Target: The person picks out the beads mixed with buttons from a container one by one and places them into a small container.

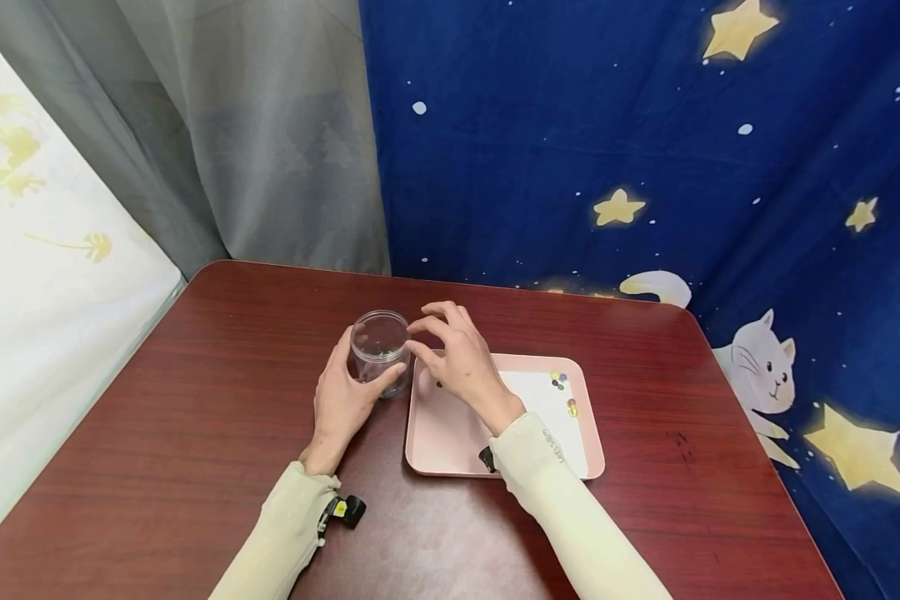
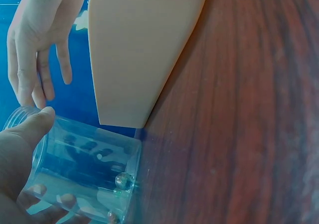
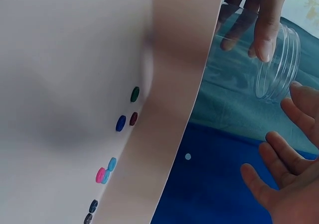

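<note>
A clear jar (image 1: 381, 354) without a lid stands on the table just left of the pink tray. My left hand (image 1: 345, 400) grips it, thumb on the near side and fingers round the back. Through its wall, a glassy marble (image 2: 123, 180) and another small piece show near the bottom. My right hand (image 1: 457, 354) is at the jar's rim, fingers loosely bent and spread, with nothing visible between them. In the right wrist view, the thumb and index fingertips of the right hand (image 3: 291, 169) are close to the threaded mouth.
The pink tray (image 1: 450, 465) has a white sheet (image 1: 528, 385) at its right side. Small marbles (image 1: 572, 407) lie on it. The right wrist view shows several small round coloured pieces, including a blue one (image 3: 120, 123). Curtains (image 1: 495, 167) hang behind the brown table (image 1: 195, 433).
</note>
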`<state>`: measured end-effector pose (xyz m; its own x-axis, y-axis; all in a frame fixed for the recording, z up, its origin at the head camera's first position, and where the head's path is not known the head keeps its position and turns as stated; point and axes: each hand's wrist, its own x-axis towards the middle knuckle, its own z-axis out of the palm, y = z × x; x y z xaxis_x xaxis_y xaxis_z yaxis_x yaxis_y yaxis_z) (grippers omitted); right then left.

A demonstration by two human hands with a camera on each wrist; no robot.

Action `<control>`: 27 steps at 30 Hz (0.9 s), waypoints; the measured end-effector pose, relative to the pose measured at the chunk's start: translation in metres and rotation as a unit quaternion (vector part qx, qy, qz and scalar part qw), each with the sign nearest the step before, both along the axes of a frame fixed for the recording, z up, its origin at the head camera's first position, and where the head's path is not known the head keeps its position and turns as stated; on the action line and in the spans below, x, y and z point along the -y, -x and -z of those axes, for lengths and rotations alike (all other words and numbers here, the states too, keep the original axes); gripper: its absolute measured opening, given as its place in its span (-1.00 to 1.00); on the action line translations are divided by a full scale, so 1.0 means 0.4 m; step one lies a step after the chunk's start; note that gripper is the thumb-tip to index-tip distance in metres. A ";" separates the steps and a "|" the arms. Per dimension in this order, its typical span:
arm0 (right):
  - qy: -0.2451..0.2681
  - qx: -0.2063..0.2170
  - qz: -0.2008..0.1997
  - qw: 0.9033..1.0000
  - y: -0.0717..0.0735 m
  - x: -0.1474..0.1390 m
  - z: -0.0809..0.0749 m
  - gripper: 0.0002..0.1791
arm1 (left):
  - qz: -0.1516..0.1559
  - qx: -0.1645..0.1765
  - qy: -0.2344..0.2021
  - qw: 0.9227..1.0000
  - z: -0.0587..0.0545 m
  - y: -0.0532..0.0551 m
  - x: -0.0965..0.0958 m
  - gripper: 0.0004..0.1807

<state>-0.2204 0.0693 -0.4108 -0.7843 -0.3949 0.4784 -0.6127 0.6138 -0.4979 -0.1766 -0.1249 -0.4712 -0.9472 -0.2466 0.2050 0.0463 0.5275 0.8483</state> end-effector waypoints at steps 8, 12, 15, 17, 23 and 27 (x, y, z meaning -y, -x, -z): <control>-0.005 -0.006 0.011 1.000 0.005 -0.021 -0.002 -0.82 | -0.001 0.000 -0.001 1.000 -0.002 0.002 -0.002 0.06; -0.008 0.003 0.017 1.000 0.006 -0.032 0.000 -0.83 | -0.003 0.004 -0.004 1.000 0.001 0.002 -0.003 0.06; -0.011 0.014 0.022 1.000 0.005 -0.041 0.002 -0.83 | -0.004 0.007 -0.007 1.000 0.001 0.000 -0.003 0.07; -0.013 0.022 0.026 0.999 0.004 -0.048 0.005 -0.82 | -0.005 0.009 -0.006 1.000 0.000 -0.001 -0.003 0.08; -0.018 0.031 0.040 0.999 0.003 -0.066 0.008 -0.81 | -0.007 0.010 -0.002 1.000 -0.001 -0.001 -0.002 0.09; -0.022 0.031 0.049 0.998 0.003 -0.077 0.008 -0.82 | -0.008 0.011 -0.001 1.000 0.001 -0.001 -0.002 0.09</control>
